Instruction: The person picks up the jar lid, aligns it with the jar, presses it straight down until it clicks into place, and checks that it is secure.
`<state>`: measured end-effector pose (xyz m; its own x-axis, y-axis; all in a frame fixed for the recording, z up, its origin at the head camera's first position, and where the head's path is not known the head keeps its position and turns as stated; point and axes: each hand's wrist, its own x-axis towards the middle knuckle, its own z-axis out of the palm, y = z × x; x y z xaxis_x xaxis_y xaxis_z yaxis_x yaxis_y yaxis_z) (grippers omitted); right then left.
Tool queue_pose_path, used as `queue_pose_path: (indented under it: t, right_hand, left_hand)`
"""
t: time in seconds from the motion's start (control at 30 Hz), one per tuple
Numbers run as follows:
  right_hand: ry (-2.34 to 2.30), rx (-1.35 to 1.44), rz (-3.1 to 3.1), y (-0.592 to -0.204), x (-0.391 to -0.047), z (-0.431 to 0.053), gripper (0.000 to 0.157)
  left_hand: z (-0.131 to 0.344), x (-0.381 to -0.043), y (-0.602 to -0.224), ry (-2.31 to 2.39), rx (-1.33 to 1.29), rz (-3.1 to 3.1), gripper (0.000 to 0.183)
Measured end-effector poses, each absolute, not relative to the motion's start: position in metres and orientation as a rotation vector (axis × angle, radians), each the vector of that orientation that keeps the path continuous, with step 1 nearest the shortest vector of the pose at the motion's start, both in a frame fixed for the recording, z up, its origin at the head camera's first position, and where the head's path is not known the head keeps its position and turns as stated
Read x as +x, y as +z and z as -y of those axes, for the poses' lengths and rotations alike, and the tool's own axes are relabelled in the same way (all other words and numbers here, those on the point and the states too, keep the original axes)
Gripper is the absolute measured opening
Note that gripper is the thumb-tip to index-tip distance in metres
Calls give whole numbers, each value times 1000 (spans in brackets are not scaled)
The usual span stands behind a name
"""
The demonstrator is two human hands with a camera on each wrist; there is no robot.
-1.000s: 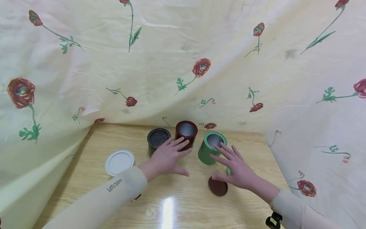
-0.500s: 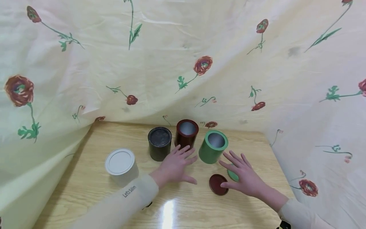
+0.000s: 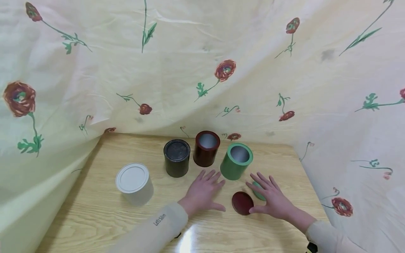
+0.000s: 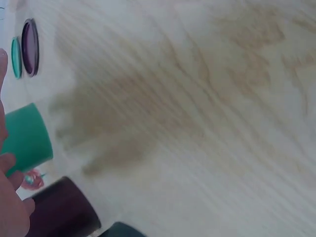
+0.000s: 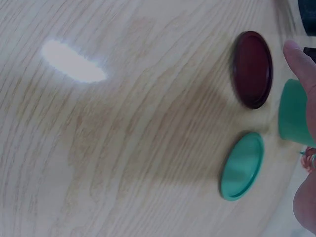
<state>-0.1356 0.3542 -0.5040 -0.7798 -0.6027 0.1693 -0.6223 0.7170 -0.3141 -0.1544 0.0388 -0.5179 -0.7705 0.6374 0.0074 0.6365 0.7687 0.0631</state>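
My left hand [image 3: 202,192] hovers over the table with its fingers spread, holding nothing. In front of its fingertips stand a dark red canister [image 3: 205,154] and a green canister [image 3: 233,169], both without lids, their grey insides showing. My right hand [image 3: 272,196], fingers also spread, holds nothing. Its fingers partly cover the green lid [image 3: 259,191] in the head view; its thumb overlaps the edge of the dark red lid [image 3: 242,203]. In the right wrist view the dark red lid [image 5: 253,70] and green lid [image 5: 242,167] lie flat on the wood, apart from each other.
A black canister [image 3: 177,160] with its lid on stands left of the red one. Farther left is a white canister [image 3: 134,182], lidded too. A flowered cloth [image 3: 177,70] hangs behind the wooden table [image 3: 85,214] and along both sides.
Both hands have drawn back from the canisters toward the table's front, the left also moving right. The green lid and the white canister have come into fuller view. The canisters stay in place.
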Motion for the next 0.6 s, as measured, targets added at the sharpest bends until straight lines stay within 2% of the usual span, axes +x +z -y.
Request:
queue_pose_path:
  t: [0.6]
  right_hand:
    - [531, 1072, 2819, -532, -140, -370, 91]
  left_hand:
    - [-77, -143, -558, 112, 985, -2971, 101]
